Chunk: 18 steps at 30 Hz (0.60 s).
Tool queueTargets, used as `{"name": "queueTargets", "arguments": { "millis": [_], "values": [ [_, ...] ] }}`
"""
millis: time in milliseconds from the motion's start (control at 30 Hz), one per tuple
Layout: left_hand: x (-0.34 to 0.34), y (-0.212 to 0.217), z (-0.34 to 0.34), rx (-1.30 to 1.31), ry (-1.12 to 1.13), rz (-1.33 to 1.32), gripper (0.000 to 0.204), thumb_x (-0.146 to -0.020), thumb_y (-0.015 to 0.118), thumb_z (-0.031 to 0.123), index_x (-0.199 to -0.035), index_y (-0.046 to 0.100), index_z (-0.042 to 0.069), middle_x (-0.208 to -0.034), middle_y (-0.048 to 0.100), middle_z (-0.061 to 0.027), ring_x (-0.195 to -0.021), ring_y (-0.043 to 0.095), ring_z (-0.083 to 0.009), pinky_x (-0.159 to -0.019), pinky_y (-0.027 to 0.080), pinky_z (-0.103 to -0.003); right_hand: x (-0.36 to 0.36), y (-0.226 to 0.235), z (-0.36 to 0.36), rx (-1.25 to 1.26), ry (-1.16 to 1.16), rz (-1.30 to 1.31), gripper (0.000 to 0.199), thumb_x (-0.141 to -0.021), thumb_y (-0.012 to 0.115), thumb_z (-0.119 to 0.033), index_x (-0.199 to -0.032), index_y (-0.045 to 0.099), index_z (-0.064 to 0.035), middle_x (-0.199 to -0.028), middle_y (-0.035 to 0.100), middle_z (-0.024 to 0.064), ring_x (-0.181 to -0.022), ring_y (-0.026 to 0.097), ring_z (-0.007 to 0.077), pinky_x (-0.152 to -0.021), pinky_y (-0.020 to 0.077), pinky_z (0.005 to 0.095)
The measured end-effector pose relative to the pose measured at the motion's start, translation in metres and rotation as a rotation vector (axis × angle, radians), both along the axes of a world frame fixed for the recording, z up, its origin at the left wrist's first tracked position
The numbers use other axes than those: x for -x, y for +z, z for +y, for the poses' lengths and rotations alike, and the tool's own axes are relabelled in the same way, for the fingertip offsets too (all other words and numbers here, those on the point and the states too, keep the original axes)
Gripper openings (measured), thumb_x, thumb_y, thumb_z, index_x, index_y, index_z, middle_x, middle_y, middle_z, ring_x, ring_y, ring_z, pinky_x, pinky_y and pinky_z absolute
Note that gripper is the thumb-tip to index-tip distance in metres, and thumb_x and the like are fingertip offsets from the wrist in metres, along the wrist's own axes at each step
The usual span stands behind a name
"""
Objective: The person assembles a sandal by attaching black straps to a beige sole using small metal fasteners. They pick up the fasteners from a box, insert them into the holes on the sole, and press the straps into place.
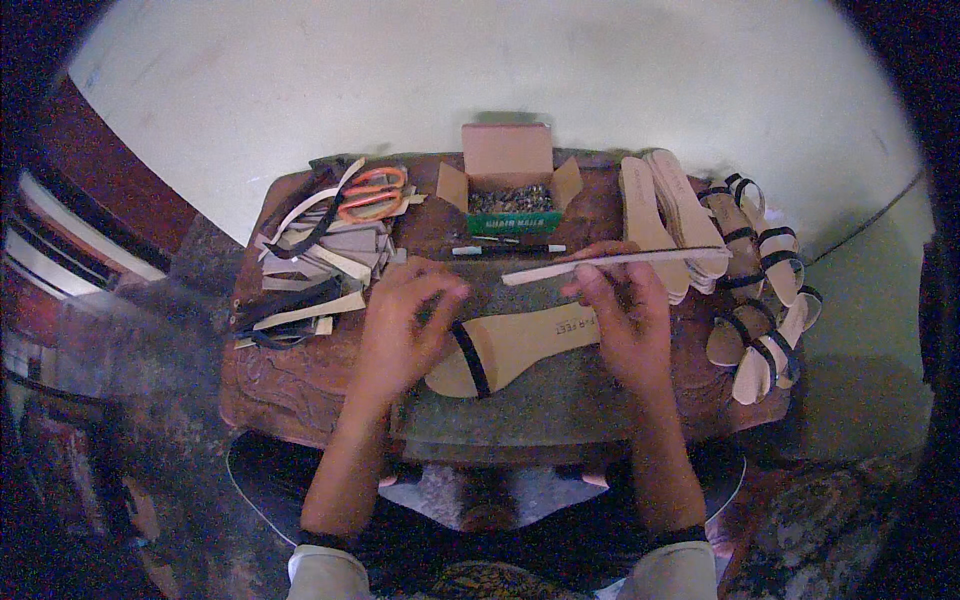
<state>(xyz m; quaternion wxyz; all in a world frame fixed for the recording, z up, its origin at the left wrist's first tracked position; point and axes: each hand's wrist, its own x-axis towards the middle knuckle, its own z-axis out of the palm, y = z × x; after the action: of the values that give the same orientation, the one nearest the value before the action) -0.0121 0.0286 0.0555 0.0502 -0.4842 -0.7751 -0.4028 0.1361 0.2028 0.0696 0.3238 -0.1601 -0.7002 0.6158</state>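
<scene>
Both hands are working the tan sole (520,345) lying mid-tabletop (300,380), just below the open nail box (510,190). Left hand (400,330) is pinching its black strap (470,360); right hand (625,320) is pressing the sole, grip clenched around a thin strip (600,264).

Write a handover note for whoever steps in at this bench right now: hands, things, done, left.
Left hand: on the black strap at the sole's toe end, pinching it.
Right hand: holds the sole's heel end and a long tan strip.
The sole lies on the grey mat, one strap across it.
Behind: open box of nails, pen, orange scissors, cut strips at left.
Done: strapped sandals piled at right.
Left: bare soles stacked at right.
</scene>
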Motion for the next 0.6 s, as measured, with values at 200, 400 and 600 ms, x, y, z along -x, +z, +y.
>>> {"name": "queueTargets", "arguments": {
  "millis": [200, 400, 600],
  "values": [
    [-0.006, -0.009, -0.008, 0.320, 0.142, -0.363, 0.030, -0.085, 0.063, 0.034, -0.094, 0.068, 0.006, -0.089, 0.061, -0.0137, -0.091, 0.058, -0.0327, -0.079, 0.045, -0.043, 0.017, -0.027, 0.011, 0.090, -0.015, -0.045, 0.022, -0.093, 0.055, -0.011, -0.111, 0.048, -0.0012, -0.093, 0.061, 0.0085, -0.081, 0.065, 0.0187, -0.069, 0.0517, 0.0268],
    [-0.030, -0.009, -0.008, 0.542, 0.152, -0.009, 0.041, -0.083, 0.062, 0.041, -0.103, 0.062, 0.005, -0.100, 0.058, -0.0140, -0.102, 0.054, -0.0315, -0.085, 0.041, -0.048, 0.023, -0.036, 0.008, -0.040, -0.041, -0.045, 0.028, -0.088, 0.061, -0.007, -0.112, 0.050, 0.0005, -0.094, 0.062, 0.0106, -0.085, 0.063, 0.0185, -0.075, 0.0522, 0.0324],
    [-0.024, -0.004, -0.012, 0.305, -0.011, -0.503, 0.029, -0.082, 0.066, 0.020, -0.103, 0.057, 0.004, -0.093, 0.064, -0.0151, -0.087, 0.062, -0.0312, -0.075, 0.048, -0.041, 0.018, -0.019, 0.004, -0.170, 0.072, -0.252, 0.016, -0.086, 0.063, -0.005, -0.101, 0.059, 0.0000, -0.098, 0.062, 0.0074, -0.089, 0.061, 0.0146, -0.079, 0.0479, 0.0283]
  ]
}}
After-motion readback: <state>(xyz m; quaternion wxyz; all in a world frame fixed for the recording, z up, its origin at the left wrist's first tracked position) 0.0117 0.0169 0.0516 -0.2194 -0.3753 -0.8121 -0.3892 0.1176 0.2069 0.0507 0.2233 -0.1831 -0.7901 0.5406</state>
